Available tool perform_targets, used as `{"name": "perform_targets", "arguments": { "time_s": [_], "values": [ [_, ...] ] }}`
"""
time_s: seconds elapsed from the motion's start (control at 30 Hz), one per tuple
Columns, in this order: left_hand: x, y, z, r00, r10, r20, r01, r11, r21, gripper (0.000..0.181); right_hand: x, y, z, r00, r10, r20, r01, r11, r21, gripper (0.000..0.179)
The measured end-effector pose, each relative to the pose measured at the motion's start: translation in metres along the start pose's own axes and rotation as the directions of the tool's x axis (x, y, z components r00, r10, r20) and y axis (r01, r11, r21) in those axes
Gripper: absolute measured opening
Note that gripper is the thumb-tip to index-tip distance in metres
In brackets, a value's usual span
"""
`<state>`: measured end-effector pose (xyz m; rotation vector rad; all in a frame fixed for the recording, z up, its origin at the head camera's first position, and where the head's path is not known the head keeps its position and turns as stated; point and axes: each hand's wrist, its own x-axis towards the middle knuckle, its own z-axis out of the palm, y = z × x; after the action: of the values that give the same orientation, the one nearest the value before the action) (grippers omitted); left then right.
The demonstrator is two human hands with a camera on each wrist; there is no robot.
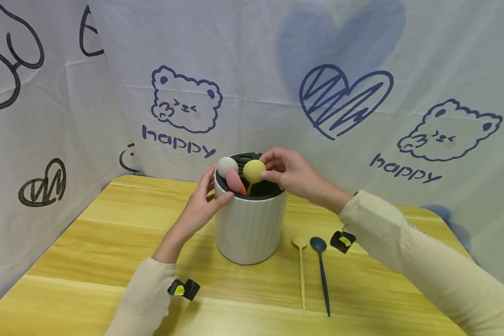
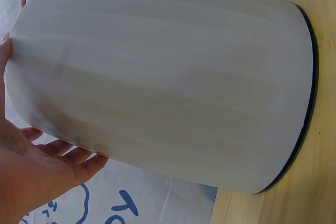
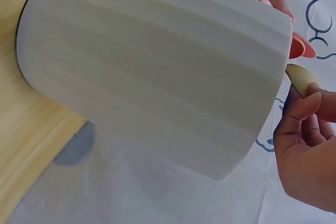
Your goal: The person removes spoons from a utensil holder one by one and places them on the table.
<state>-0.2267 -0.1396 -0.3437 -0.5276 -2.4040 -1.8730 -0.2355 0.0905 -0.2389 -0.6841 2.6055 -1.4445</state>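
Note:
A white ribbed utensil holder [image 1: 250,228] with a dark inner rim stands upright on the table. My left hand [image 1: 195,210] grips its upper left side, the thumb at the front rim and the fingers around the side. By the edge of its round bowl, my right hand [image 1: 291,172] pinches a yellow spoon [image 1: 255,171], whose handle goes down into the holder. A white spoon [image 1: 227,166] and a pink spoon [image 1: 234,181] lean at the holder's left, with a bit of orange [image 1: 243,190] beside them. The right wrist view shows the yellow bowl [image 3: 301,79] between thumb and fingers.
On the wooden table [image 1: 88,252], right of the holder, a pale yellow spoon [image 1: 302,275] and a dark blue spoon [image 1: 323,275] lie side by side. A white printed cloth [image 1: 252,60] hangs behind and at the left of the table.

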Motion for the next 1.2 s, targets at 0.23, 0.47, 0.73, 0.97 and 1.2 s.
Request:
{"name": "perform_targets", "arguments": {
  "time_s": [0.23,0.47,0.73,0.97,1.2],
  "values": [
    [0.000,0.000,0.000,1.000,-0.004,0.003,0.004,1.000,-0.006,0.082,-0.002,-0.005,-0.005,0.999,-0.022,-0.028,0.023,1.000,0.011,0.022],
    [0.000,-0.001,-0.001,1.000,0.000,0.001,0.000,1.000,-0.006,0.082,-0.001,-0.010,-0.011,0.998,-0.039,-0.044,0.039,0.999,0.001,0.022],
    [0.001,-0.001,-0.001,1.000,0.000,0.004,0.000,1.000,-0.003,0.083,0.000,-0.015,-0.020,0.995,-0.064,-0.077,0.066,0.997,0.028,0.025],
    [0.001,0.000,-0.001,1.000,0.009,0.006,-0.008,1.000,-0.004,0.083,0.000,-0.021,-0.031,0.991,-0.090,-0.104,0.090,0.996,0.002,0.026],
    [0.001,-0.001,-0.001,1.000,0.012,0.005,-0.012,1.000,-0.010,0.082,-0.001,-0.028,-0.037,0.984,-0.117,-0.136,0.119,0.993,0.012,0.027]
  ]
}}
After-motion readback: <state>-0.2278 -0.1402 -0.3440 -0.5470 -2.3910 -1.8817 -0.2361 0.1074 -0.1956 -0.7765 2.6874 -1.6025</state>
